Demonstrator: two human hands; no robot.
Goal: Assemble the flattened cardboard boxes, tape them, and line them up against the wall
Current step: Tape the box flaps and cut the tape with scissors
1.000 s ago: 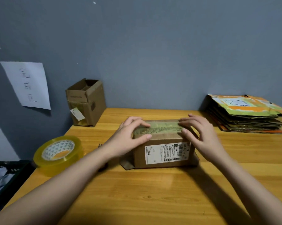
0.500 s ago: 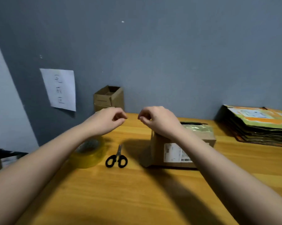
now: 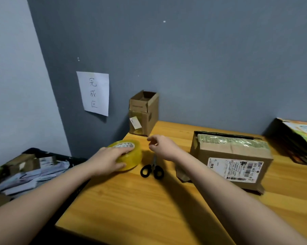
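A yellowish roll of tape [image 3: 131, 152] lies flat near the table's left edge, and my left hand [image 3: 107, 160] rests on top of it with fingers spread around its near side. My right hand [image 3: 162, 146] hovers just right of the roll, above the black-handled scissors [image 3: 152, 169], fingers loosely curled and holding nothing. A brown cardboard box [image 3: 232, 156] with a white shipping label sits to the right, its top flaps folded over. A small assembled box [image 3: 144, 114] stands upright against the grey wall. Flattened boxes [image 3: 297, 140] are stacked at the far right.
The wooden table [image 3: 149, 206] ends at its left edge close to the tape. A paper sign [image 3: 93, 92] hangs on the wall beside the small box. A dark bin with papers and card scraps [image 3: 31, 170] sits below the table's left side.
Both hands left the labelled box and moved left. My left hand came down onto the tape roll; my right hand dropped over the scissors. The view swung left.
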